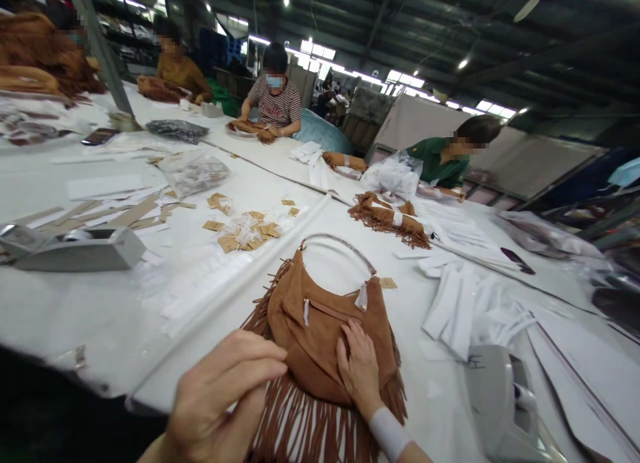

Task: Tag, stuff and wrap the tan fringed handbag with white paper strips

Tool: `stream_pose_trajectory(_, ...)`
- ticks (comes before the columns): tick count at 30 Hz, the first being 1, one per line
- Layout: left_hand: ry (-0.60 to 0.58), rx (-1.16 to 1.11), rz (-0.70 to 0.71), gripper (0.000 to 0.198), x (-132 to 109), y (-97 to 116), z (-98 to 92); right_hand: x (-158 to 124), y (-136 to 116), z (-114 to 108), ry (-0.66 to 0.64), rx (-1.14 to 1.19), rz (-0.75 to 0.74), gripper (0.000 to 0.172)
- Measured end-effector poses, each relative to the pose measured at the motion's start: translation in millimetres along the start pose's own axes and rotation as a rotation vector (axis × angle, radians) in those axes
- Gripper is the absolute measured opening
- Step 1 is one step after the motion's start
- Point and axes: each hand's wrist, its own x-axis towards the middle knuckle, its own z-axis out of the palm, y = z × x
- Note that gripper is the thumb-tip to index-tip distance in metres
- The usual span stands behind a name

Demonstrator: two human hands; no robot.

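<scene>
A brown suede handbag [320,343] with long fringe lies on the white table, its handle arched away from me. A zipper with a wrapped pull crosses its front, and a small tan hang tag [388,283] shows beside the handle's right end. My right hand [361,366] rests flat on the bag's front below the zipper, fingers stretched out, a white band round the wrist. Raised near the camera, my left hand [223,390] hovers by the bag's lower left side. Its fingers are bent forward with the thumb apart, and nothing shows between them.
Grey tape dispensers stand left [83,248] and right [500,403]. Tan tags [247,233] lie in a pile beyond the bag, white paper strips [457,306] to the right. Another fringed bag [390,216] lies further back. Several people work round the table.
</scene>
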Motion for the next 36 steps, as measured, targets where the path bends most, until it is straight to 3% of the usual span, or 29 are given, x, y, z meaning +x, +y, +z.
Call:
stream_pose_trajectory(5, -0.288, 0.092, 0.037, 0.037, -41, -29, 87.7, -2, 2, 0, 0.004, -0.031, -0.001, 0.036)
stream_pose_trajectory(7, -0.408, 0.212, 0.081, 0.041, -62, -35, 109.6, -3, 4, 1, 0.018, -0.039, -0.014, 0.036)
stream_pose_trajectory(9, -0.471, 0.358, 0.098, 0.046, -81, -41, 120.0, -3, 6, 2, 0.033, -0.049, -0.037, 0.037)
stream_pose_trajectory(12, -0.427, 0.588, 0.095, 0.051, -106, -61, 113.0, -3, 10, 5, 0.070, -0.070, -0.077, 0.038)
stream_pose_trajectory(17, -0.248, 0.948, -0.097, 0.048, -151, -124, 60.2, -1, 17, 10, 0.168, -0.114, -0.156, 0.041)
stream_pose_trajectory(20, -0.235, 1.005, -0.127, 0.041, -174, -148, 39.7, 0, 19, 10, 0.186, -0.124, -0.184, 0.041)
stream_pose_trajectory(24, -0.238, 0.929, -0.163, 0.033, -184, -149, 39.5, 0, 20, 8, 0.150, -0.129, -0.197, 0.042)
stream_pose_trajectory(36, -0.228, 0.836, -0.336, 0.031, -163, -131, 41.3, 8, 26, 14, 0.161, -0.174, -0.272, 0.045)
